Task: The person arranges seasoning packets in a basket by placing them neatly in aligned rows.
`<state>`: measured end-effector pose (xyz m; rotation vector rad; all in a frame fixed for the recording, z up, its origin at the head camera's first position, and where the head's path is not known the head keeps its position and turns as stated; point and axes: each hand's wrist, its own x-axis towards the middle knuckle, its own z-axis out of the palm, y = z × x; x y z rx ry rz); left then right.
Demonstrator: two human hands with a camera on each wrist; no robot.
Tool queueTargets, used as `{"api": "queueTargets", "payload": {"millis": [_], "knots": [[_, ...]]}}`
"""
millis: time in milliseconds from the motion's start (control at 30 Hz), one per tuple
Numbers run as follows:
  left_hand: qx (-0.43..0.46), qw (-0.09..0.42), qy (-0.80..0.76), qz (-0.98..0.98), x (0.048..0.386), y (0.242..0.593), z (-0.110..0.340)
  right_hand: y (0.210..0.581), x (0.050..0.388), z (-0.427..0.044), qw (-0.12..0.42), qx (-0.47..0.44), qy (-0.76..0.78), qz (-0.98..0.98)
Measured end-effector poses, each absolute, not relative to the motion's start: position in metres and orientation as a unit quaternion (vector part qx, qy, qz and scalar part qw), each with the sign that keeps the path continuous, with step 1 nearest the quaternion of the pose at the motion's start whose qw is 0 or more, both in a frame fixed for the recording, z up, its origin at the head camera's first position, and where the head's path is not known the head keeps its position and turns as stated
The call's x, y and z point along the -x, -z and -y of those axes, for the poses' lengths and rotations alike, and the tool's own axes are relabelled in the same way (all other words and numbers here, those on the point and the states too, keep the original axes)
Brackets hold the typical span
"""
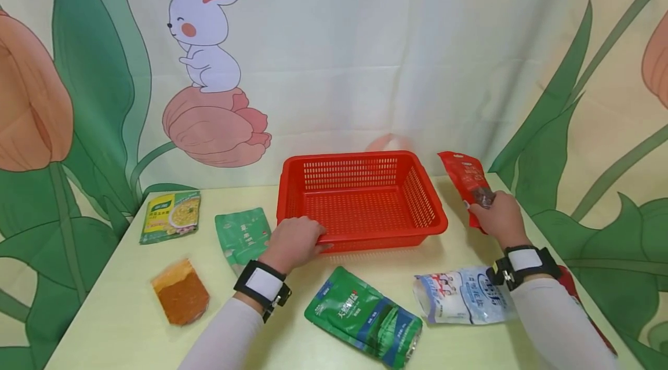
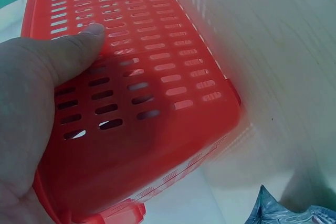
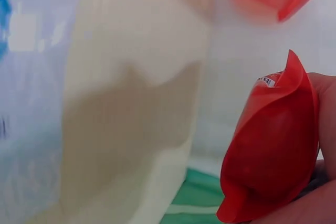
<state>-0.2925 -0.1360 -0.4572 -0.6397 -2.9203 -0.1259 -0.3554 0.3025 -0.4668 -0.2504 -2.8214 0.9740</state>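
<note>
A red plastic basket with slotted walls stands at the back middle of the table. Its front rim is held near the left corner by my left hand; in the left wrist view the thumb lies along the slotted wall. My right hand grips the lower end of a red snack pouch with a small clear window, raised to the right of the basket. The right wrist view shows the pouch's plain red side bulging beside the fingers.
Nearest me lie a green pouch and a white-and-blue bag. A pale green packet, a yellow-green soup packet and a brown-filled clear packet lie to the left. Something red shows partly behind the right forearm. A printed curtain backs the table.
</note>
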Motion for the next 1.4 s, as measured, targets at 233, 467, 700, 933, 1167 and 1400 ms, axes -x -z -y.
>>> {"api": "queueTargets", "payload": {"millis": [233, 467, 700, 933, 1167, 1400], "knots": [[0.215, 0.077, 0.041, 0.973, 0.291, 0.455, 0.136, 0.446, 0.329, -0.281, 0.104, 0.056, -0.360, 0.925], [0.214, 0.076, 0.044, 0.973, 0.292, 0.455, 0.135, 0.429, 0.301, -0.257, 0.138, 0.018, -0.375, 0.916], [0.215, 0.076, 0.046, 0.973, 0.292, 0.456, 0.135, 0.420, 0.273, -0.227, 0.139, 0.008, -0.390, 0.910], [0.215, 0.072, 0.042, 0.973, 0.293, 0.455, 0.135, 0.420, 0.255, -0.201, 0.123, 0.001, -0.407, 0.905], [0.213, 0.068, 0.045, 0.974, 0.293, 0.453, 0.134, 0.423, 0.243, -0.182, 0.127, -0.023, -0.419, 0.899], [0.211, 0.053, 0.049, 0.975, 0.292, 0.452, 0.135, 0.424, 0.236, -0.171, 0.116, -0.022, -0.429, 0.895]]}}
